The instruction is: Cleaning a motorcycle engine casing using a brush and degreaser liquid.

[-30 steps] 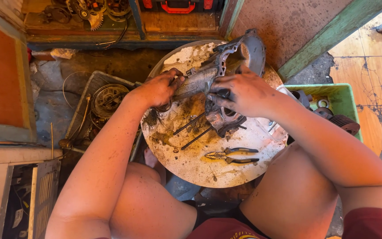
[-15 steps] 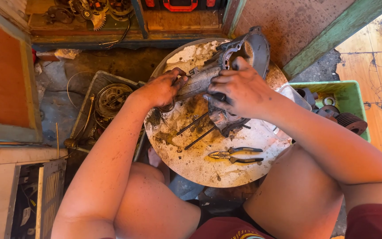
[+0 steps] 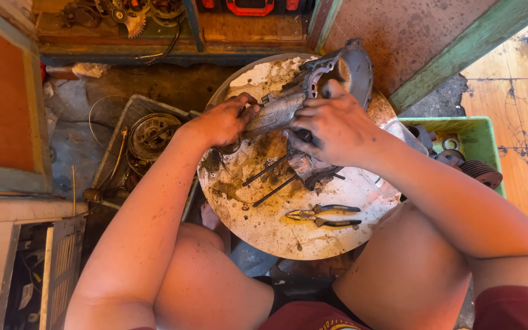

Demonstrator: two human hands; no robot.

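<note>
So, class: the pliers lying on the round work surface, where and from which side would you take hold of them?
Grip the pliers by the two dark handles, which point right and lie slightly spread; the metal nose points left. They lie flat on the round table, clear of both hands, so coming down from above near the right hand probably suits best.

warm daylight, sharp overall

bright sun on the right floor, dim shadow upper left; slight wide-angle bending at edges.
</note>
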